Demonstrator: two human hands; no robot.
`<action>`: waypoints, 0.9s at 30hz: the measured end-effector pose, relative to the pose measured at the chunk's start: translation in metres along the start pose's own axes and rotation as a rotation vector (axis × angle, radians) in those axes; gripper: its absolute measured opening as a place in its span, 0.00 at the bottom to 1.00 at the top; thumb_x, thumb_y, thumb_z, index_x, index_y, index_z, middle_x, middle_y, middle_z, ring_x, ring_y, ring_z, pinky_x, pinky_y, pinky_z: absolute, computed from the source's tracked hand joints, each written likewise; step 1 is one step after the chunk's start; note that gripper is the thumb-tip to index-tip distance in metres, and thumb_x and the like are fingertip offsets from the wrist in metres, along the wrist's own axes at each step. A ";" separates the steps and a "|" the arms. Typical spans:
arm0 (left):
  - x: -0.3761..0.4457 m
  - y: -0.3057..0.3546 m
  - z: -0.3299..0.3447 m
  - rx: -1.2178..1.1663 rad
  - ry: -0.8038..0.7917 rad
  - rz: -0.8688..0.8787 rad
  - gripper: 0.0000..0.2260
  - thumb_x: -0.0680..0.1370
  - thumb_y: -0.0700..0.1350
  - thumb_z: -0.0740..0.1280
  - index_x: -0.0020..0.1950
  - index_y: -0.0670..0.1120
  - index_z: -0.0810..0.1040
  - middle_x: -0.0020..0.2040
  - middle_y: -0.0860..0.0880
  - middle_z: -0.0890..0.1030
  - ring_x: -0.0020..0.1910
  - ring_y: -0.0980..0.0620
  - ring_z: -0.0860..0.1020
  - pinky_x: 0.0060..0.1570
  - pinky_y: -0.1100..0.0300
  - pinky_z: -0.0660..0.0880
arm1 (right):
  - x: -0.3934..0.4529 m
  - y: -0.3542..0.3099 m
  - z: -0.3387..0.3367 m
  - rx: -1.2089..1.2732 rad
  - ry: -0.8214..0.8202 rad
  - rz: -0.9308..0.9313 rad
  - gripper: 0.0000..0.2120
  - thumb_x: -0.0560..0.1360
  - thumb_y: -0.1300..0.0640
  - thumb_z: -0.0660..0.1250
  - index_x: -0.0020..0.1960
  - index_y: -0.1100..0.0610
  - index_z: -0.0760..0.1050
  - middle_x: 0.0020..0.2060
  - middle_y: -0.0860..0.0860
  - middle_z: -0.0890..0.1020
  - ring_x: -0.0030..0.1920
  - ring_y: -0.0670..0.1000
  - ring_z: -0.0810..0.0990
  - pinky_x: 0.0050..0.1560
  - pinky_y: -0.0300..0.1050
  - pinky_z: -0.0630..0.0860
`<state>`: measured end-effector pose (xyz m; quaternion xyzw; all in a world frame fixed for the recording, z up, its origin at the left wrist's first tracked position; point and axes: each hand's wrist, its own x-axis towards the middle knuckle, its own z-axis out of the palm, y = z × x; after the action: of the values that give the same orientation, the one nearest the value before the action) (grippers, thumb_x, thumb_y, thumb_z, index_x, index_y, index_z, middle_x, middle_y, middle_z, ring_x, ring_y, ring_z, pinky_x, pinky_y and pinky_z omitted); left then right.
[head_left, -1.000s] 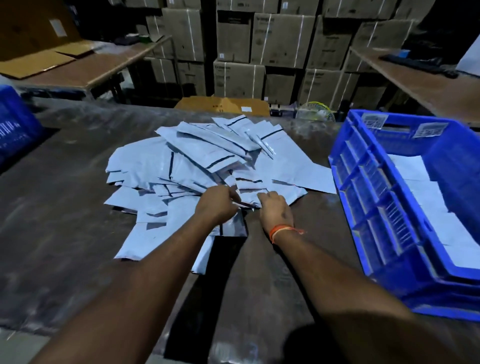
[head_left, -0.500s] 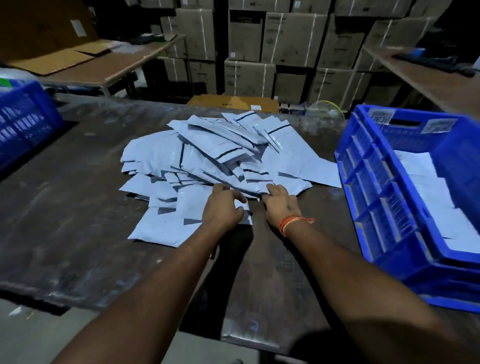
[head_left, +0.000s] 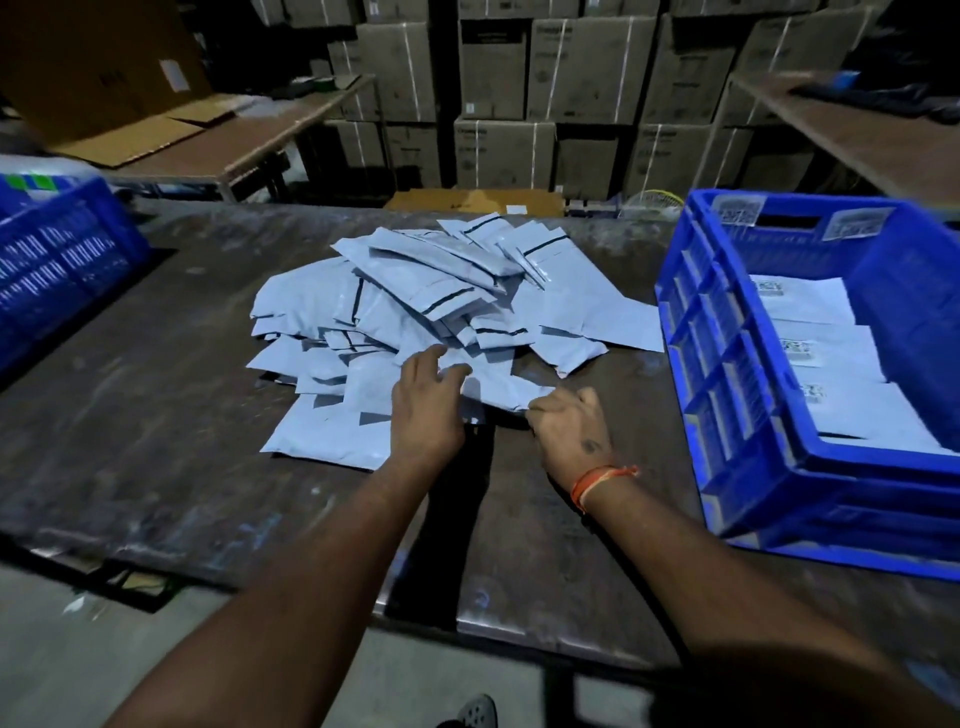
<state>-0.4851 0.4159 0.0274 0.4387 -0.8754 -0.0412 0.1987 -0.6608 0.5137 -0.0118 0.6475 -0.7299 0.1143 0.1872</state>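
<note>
Right grip (head_left: 571, 431) pinches the near edge of one poly mailer (head_left: 501, 389) near the blue crate (head_left: 675, 312); left grip (head_left: 426, 410), fingers spread open, should pin the pile (head_left: 415, 291) so only that mailer slides out

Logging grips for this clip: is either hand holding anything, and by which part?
The right hand pinches a white pouch by its near edge. The left hand holds nothing; it is spread open over the pile.
</note>
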 end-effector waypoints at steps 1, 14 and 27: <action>-0.002 0.002 0.001 0.053 0.008 0.039 0.28 0.65 0.39 0.74 0.65 0.50 0.77 0.73 0.43 0.68 0.72 0.40 0.64 0.60 0.46 0.71 | -0.008 0.005 -0.002 0.024 0.033 -0.013 0.10 0.59 0.64 0.73 0.32 0.52 0.76 0.32 0.45 0.77 0.39 0.52 0.77 0.44 0.48 0.59; -0.009 -0.001 -0.012 -0.126 -0.187 0.185 0.12 0.74 0.51 0.70 0.58 0.59 0.82 0.51 0.54 0.85 0.54 0.49 0.82 0.55 0.50 0.77 | -0.066 0.051 -0.051 0.845 -0.004 0.037 0.18 0.66 0.65 0.72 0.53 0.51 0.80 0.54 0.47 0.75 0.56 0.46 0.77 0.56 0.37 0.74; -0.064 -0.011 -0.002 -0.419 -0.211 -0.084 0.04 0.76 0.48 0.75 0.49 0.51 0.85 0.44 0.55 0.86 0.46 0.57 0.82 0.47 0.60 0.76 | -0.099 0.046 -0.037 1.080 -0.189 0.611 0.13 0.71 0.60 0.70 0.51 0.46 0.84 0.50 0.45 0.85 0.51 0.50 0.83 0.57 0.52 0.79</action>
<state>-0.4423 0.4597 0.0064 0.4173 -0.8446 -0.2761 0.1908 -0.6923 0.6245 -0.0166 0.4201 -0.7346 0.4575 -0.2730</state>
